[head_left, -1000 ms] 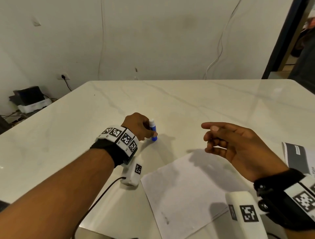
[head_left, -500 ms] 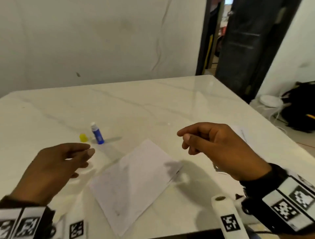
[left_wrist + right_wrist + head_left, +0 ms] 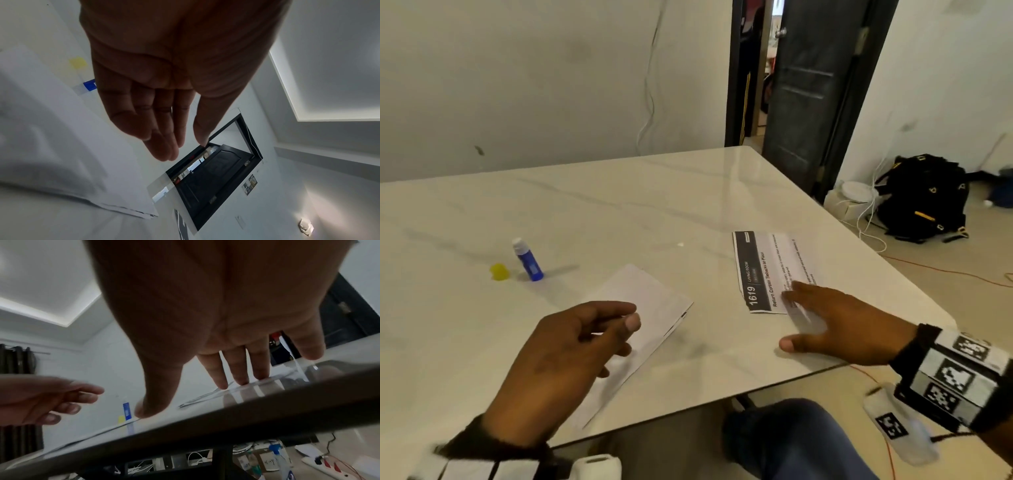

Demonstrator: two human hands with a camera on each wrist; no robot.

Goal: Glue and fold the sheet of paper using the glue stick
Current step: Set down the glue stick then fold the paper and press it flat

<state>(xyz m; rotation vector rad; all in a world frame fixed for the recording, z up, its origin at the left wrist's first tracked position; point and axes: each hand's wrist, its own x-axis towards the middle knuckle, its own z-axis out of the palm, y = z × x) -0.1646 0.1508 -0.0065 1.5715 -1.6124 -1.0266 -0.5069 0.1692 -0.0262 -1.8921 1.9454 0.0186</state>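
A blue glue stick [image 3: 528, 260] stands upright and uncapped on the marble table [image 3: 619, 212], its yellow cap [image 3: 499, 271] just to its left. A folded white sheet [image 3: 643, 308] lies near the front edge. My left hand [image 3: 599, 329] hovers over that sheet, fingers relaxed and holding nothing. My right hand [image 3: 801, 318] lies flat with straight fingers on a printed sheet [image 3: 767, 270] at the table's right. In the right wrist view the fingertips [image 3: 240, 381] touch that printed sheet, and the glue stick [image 3: 127, 408] stands beyond the thumb.
The table's right corner and front edge [image 3: 825, 371] are close to my right hand. Past it, on the floor, sit a black backpack [image 3: 924, 198], cables and a white box. A dark door [image 3: 815, 89] stands open behind. My knee [image 3: 791, 442] is under the table.
My left hand let go of the glue stick and drew back over the folded sheet. My right hand dropped to the right onto the printed sheet. The view swung right.
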